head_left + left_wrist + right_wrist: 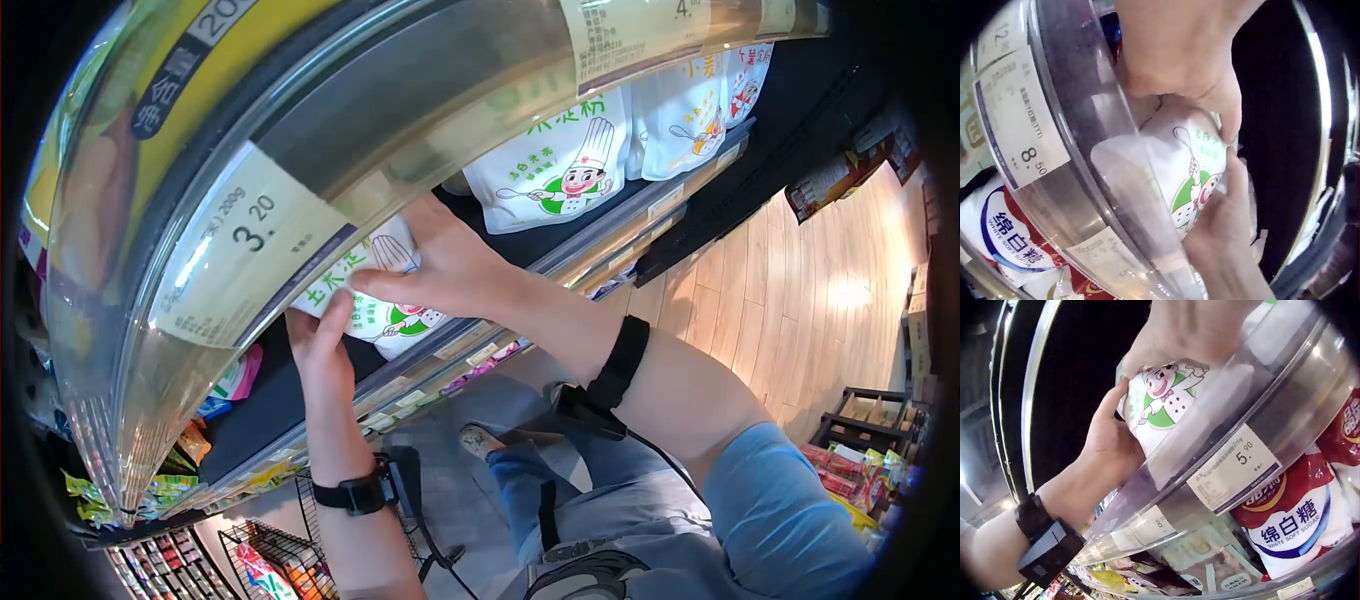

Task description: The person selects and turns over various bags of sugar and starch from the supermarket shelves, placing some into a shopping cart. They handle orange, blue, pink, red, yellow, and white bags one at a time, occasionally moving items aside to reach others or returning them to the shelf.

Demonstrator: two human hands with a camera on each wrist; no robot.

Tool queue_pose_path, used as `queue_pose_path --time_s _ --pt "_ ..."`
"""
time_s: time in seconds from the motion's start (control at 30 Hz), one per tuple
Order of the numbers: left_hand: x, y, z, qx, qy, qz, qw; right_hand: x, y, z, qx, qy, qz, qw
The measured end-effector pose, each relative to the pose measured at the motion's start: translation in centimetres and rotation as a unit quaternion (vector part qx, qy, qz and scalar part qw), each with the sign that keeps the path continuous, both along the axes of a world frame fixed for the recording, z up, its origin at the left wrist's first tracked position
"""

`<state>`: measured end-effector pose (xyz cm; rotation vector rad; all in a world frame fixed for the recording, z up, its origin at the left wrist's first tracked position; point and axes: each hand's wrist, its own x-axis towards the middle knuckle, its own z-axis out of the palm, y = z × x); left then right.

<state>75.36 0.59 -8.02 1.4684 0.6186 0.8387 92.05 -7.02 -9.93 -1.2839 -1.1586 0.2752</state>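
A white bag of starch [390, 335] with green lettering and a cartoon chef is held between both hands at the shelf. My left hand [326, 335] grips its left side, thumb on the printed front. From above, my right hand [440, 262] grips the other side, its thumb across the front close to the left thumb. The fingers behind the bag are hidden. In the left wrist view the bag [1179, 156] shows partly through the clear shelf lip. The right wrist view shows the bag [1159, 403] with the left hand [1107, 440] along its side.
A curved clear shelf lip with price tags [250, 240] arches over the hands. Similar white bags [550, 165] stand on the shelf to the right. Sugar bags [1300, 519] sit behind another lip. A wire basket [270, 560] stands below left, and packaged goods [860, 480] lie at lower right.
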Motion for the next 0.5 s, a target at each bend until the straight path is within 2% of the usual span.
queue_pose_path --time_s 0.03,0.1,0.23,0.3,0.33,0.37,0.4,0.43,0.47,0.5 --pt "-0.5 -0.2 0.3 -0.012 -0.002 -0.018 1.0 0.1 -0.3 0.1 0.0 0.002 0.0 1.0" --pt "-0.8 -0.7 0.6 -0.02 -0.011 -0.011 1.0 0.1 -0.9 0.3 -0.014 -0.033 0.043 0.998" --pt "-1.9 -1.1 0.4 -0.007 -0.028 0.025 0.999 0.5 -2.2 1.4 -0.018 -0.07 0.063 0.995" --pt "-2.2 -1.1 0.2 0.006 0.003 0.03 1.0 0.6 -2.3 1.6 0.032 0.085 0.132 0.987" --pt "-2.1 -1.4 0.3 0.009 -0.002 0.029 1.0 0.7 -2.0 1.7 0.016 0.212 0.128 0.969" --pt "-2.1 -1.7 0.3 0.01 -0.002 0.029 1.0 0.9 -1.5 1.8 -0.001 0.336 0.121 0.934" --pt "-2.2 -2.1 0.4 0.028 0.001 0.021 0.999 1.6 -1.3 2.0 -0.033 0.43 0.162 0.887" --pt "-2.6 -2.4 0.4 0.046 0.005 0.012 0.999 2.1 -1.3 2.2 -0.032 0.43 0.164 0.887" --pt "-3.6 -1.8 -0.4 0.214 0.098 0.003 0.972 2.4 -1.4 2.4 -0.061 0.402 0.159 0.9" --pt "-4.3 -1.7 -1.1 0.216 0.097 0.005 0.972 2.8 -1.1 2.6 -0.09 0.372 0.154 0.911"
